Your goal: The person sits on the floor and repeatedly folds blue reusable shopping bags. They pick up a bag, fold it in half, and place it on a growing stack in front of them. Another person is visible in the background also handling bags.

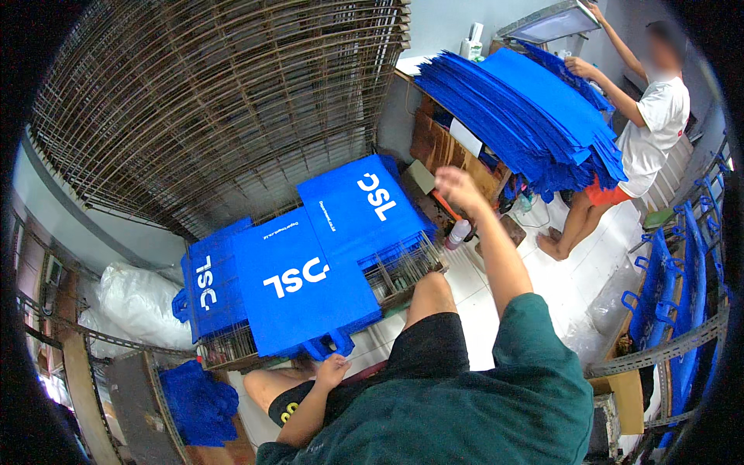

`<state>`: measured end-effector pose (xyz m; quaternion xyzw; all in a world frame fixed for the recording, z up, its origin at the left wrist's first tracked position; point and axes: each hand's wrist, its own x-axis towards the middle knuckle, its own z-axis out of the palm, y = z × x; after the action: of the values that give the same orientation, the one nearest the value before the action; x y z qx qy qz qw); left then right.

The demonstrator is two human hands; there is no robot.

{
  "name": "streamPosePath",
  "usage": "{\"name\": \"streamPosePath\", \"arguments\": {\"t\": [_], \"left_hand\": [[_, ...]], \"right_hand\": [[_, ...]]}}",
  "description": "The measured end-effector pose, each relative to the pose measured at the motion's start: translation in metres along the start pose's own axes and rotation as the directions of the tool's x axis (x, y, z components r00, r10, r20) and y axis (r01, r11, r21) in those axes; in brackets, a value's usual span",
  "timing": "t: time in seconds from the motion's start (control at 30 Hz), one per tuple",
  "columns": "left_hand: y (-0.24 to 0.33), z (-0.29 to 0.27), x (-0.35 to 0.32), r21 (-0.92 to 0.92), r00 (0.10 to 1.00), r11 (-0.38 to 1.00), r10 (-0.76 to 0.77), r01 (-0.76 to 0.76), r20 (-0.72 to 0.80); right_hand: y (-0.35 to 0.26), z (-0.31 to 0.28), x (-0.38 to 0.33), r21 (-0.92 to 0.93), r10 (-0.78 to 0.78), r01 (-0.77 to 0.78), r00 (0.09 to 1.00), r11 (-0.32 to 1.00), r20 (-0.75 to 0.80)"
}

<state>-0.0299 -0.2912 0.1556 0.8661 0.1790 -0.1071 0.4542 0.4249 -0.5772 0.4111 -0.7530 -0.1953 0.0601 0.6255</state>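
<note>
A blue fabric bag (298, 271) with white print lies flat across the low wire racks in front of me, its handle loop (335, 342) toward my lap. My left hand (332, 372) is closed at that handle, by the bag's near edge. Further right, my right hand (459, 190) is raised in the air, away from the bags. Its fingers look bent but are blurred, and I see nothing in them. Two more printed blue bags lie beside the middle one: one to the left (219, 283) and one to the far right (353, 209).
Tall stacked wire racks (225, 93) stand behind the bags. A co-worker (651, 132) handles a large stack of blue fabric sheets (527, 108) and a framed screen (550, 23) at upper right. A bottle (458, 232) stands on the floor. Blue pieces (198, 403) lie lower left.
</note>
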Motion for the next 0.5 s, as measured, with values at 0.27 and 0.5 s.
{"name": "streamPosePath", "arguments": {"t": [0.27, 0.5], "left_hand": [[0.018, -0.012, -0.012, -0.045, 0.991, 0.998, -0.057, 0.052, -0.121], [0.018, -0.008, -0.004, -0.084, 0.994, 0.996, 0.028, -0.037, -0.105]], "right_hand": [[-0.162, -0.160, 0.076, 0.370, -0.222, 0.660, 0.635, 0.654, -0.740], [-0.139, -0.249, 0.083, 0.669, 0.158, 0.635, 0.669, 0.387, -0.726]]}}
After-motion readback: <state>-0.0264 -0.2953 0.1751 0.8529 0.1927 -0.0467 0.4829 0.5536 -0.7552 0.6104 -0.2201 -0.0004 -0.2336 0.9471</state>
